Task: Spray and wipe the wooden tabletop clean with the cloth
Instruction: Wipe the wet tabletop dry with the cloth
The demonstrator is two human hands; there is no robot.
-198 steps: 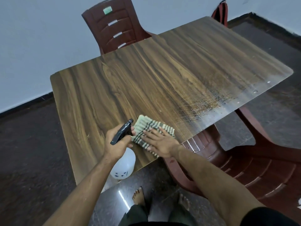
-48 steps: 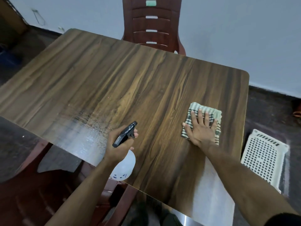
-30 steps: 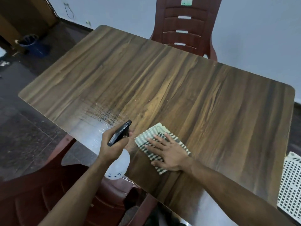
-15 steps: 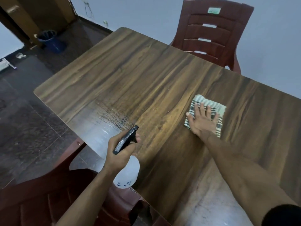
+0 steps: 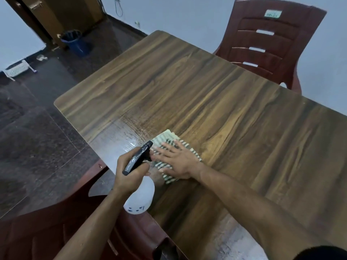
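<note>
— Where is the cloth?
— The striped cloth (image 5: 170, 145) lies on the wooden tabletop (image 5: 216, 109) near its front left edge, pinned under the right hand (image 5: 178, 159), palm flat, fingers spread.
— And the bottle?
— The left hand (image 5: 129, 173) is wrapped around the spray bottle (image 5: 139, 197); contents of its white body cannot be told. A blue bucket (image 5: 74, 41) stands by the wall.

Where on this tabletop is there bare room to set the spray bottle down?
Bare: tabletop from cloth to far chair, and rightward. Crowded: near-left edge, where left hand holds spray bottle beside right hand.
</note>
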